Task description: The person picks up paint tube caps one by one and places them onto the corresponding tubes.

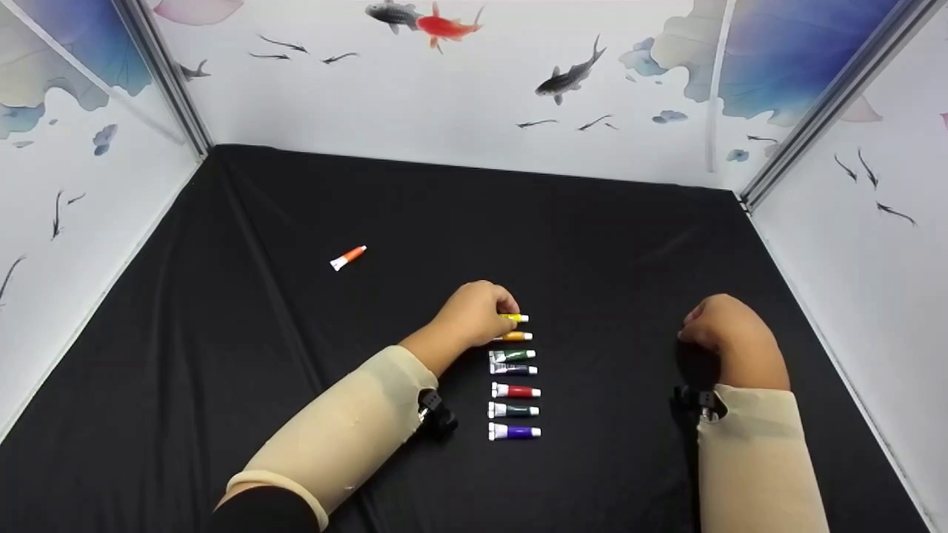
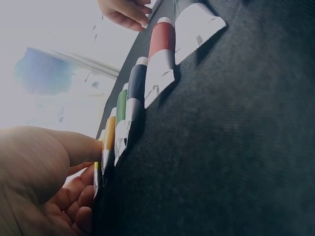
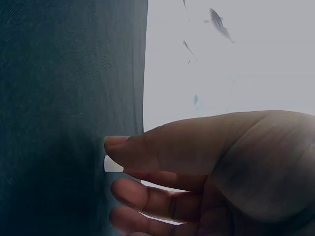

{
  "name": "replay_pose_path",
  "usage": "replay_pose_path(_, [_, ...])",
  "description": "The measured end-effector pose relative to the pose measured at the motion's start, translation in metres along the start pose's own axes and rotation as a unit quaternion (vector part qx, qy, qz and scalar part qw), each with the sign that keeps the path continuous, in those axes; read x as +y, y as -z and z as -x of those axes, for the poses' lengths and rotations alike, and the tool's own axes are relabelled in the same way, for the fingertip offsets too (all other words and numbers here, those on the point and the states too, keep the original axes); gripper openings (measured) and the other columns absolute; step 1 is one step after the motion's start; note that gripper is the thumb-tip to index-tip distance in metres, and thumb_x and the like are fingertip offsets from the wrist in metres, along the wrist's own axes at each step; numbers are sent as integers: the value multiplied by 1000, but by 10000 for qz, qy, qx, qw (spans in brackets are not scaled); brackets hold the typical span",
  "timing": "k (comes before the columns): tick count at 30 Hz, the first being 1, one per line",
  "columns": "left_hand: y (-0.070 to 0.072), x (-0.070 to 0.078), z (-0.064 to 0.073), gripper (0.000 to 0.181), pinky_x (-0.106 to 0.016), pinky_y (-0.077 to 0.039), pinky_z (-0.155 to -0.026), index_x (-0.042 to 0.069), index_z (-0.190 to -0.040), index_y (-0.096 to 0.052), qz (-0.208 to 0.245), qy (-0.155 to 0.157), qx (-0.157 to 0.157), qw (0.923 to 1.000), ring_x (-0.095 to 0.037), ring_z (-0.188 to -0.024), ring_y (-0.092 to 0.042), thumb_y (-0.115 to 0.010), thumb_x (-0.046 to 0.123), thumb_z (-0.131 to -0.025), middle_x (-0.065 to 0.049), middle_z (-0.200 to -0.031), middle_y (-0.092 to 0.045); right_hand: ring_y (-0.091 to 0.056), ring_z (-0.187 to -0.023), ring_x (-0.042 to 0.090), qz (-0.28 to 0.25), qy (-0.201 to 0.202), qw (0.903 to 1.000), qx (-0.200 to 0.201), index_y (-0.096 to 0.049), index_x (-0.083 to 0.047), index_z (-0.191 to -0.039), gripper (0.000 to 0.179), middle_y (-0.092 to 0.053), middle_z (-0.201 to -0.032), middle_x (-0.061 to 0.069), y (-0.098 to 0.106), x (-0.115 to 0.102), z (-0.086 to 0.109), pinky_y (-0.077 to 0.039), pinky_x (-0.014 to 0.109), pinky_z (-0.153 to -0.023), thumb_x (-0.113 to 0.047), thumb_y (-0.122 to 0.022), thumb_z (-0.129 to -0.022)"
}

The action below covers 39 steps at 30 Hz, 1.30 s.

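In the head view my left hand (image 1: 474, 314) is at the far end of a column of small paint tubes. Its thumb and fingers pinch the yellow paint tube (image 1: 516, 317), mostly hidden by the hand. Right beside it lies the amber paint tube (image 1: 518, 336), followed by green (image 1: 518, 355), dark blue (image 1: 518, 369), red (image 1: 520, 391), blackish (image 1: 518, 410) and violet (image 1: 518, 431) tubes, white caps to the right. My right hand (image 1: 729, 329) is low over the cloth at the right. In its wrist view, a white cap (image 3: 113, 164) pokes out between thumb and finger; the rest is hidden.
An orange paint tube (image 1: 349, 257) lies apart, further back at the left. Black cloth (image 1: 592, 252) with some folds covers the table. White panels with painted fish (image 1: 444, 96) stand along the back and both sides, with metal posts at the corners.
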<state>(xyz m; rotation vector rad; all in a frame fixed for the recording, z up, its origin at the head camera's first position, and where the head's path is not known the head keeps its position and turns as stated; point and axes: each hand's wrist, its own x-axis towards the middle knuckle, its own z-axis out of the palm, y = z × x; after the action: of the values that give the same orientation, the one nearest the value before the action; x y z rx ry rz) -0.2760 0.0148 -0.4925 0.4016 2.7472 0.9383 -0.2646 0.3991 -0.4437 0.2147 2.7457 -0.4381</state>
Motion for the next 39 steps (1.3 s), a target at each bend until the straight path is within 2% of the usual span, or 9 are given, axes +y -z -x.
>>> replay_pose_path(5, [1,3,0,14,-33,-57,-91,22,-110,-82,13,146,-43,9999,-16,-98,-66,-76,21,-96,4,-108,-76,-57,-66,20,-46,-57,10000,12,-68,-18,-69,22,-60,-65,-4,-1,0,-2,-45,35,-62,-20,-72,-91])
replay_pose_path(12, [4,0,-1,20,-37,-57,-99,17,-114,-82,84,-37,-72,9999,-18,-103,-67,-77,23,-96,1,-111,-78,-55,-60,20,29,-69,9999,145,-59,-23,-58,34,-56,-57,-5,-2,0,-5,-44,35,-59,-19,-67,-91])
replay_pose_path(18, [11,-8,1,25,-40,-55,-104,16,-120,-79,188,-162,83,9997,-20,-110,-66,-79,27,-97,-2,-119,-74,-57,-64,22,-24,90,9992,398,-64,-20,-62,28,-59,-61,-5,1,-7,-2,-43,35,-60,-19,-67,-90])
replay_pose_path(23, [16,-16,2,26,-41,-54,-106,17,-121,-78,123,-185,273,9994,-22,-114,-64,-77,28,-98,-4,-121,-71,-61,-71,23,-71,207,9981,581,-72,-16,-74,18,-67,-73,-1,3,-18,4,-45,34,-62,-20,-67,-91])
replay_pose_path(26, [21,-21,2,25,-42,-54,-105,18,-121,-77,110,-156,446,9988,-22,-114,-64,-77,29,-99,-3,-121,-71,-63,-78,26,-54,357,9965,757,-77,-13,-84,15,-73,-86,5,4,-23,8,-47,36,-67,-22,-67,-91])
replay_pose_path(30, [33,-35,0,23,-44,-53,-104,17,-117,-78,-90,-343,951,9948,-26,-112,-67,-78,27,-96,-6,-116,-73,-66,-88,31,-26,496,9944,928,-81,-10,-98,20,-77,-103,14,4,-30,12,-53,48,-80,-25,-68,-95])
replay_pose_path(33, [45,-49,-1,24,-46,-52,-105,17,-117,-79,-282,-352,1252,9911,-30,-114,-67,-79,26,-95,-8,-116,-74,-66,-92,33,-57,537,9936,992,-81,-9,-105,24,-77,-111,17,5,-36,15,-54,54,-85,-27,-68,-97])
replay_pose_path(39, [65,-73,0,25,-49,-50,-109,16,-120,-78,-429,-28,1519,9875,-34,-120,-66,-77,26,-97,-9,-121,-73,-66,-91,31,-123,600,9919,1108,-81,-9,-109,25,-77,-112,16,9,-44,25,-53,50,-83,-27,-67,-98])
